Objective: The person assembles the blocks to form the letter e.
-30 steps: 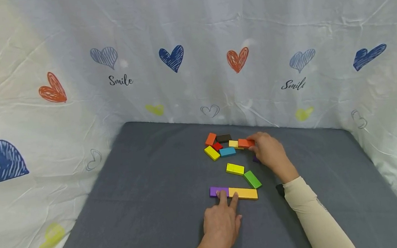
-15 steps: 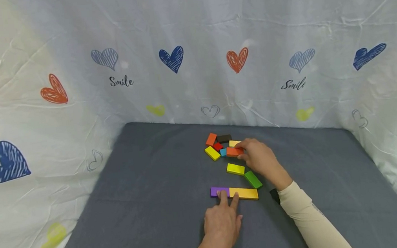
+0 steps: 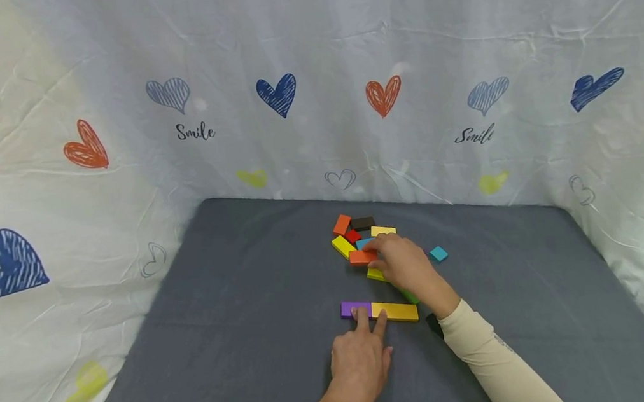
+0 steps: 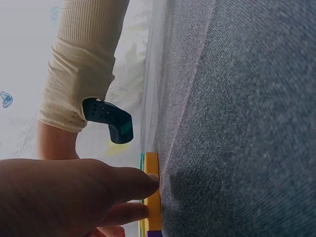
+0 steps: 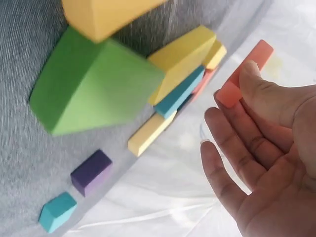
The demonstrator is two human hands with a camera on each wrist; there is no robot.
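My right hand [image 3: 405,264] pinches an orange-red block [image 3: 363,257] between thumb and fingers, held above the table; the right wrist view shows this block [image 5: 245,74] clear of the others. With straight fingers, my left hand [image 3: 358,360] touches a purple block [image 3: 355,309] and an orange block [image 3: 395,311] that lie end to end in a row. In the left wrist view two fingertips rest against the orange block [image 4: 153,210]. Behind the row, a green block [image 3: 408,295] and a yellow block [image 3: 376,274] are partly covered by my right hand.
Farther back lie an orange-red block [image 3: 342,225], a black block [image 3: 363,223], a red block [image 3: 352,236], a yellow block [image 3: 342,246], a blue block [image 3: 363,243] and a pale yellow block [image 3: 384,230]. A teal block [image 3: 438,254] sits to the right. White printed curtains surround the grey table [image 3: 239,310].
My right hand has carried the orange-red block from the back right toward the left and nearer, uncovering the teal block. The left hand has stayed on the row.
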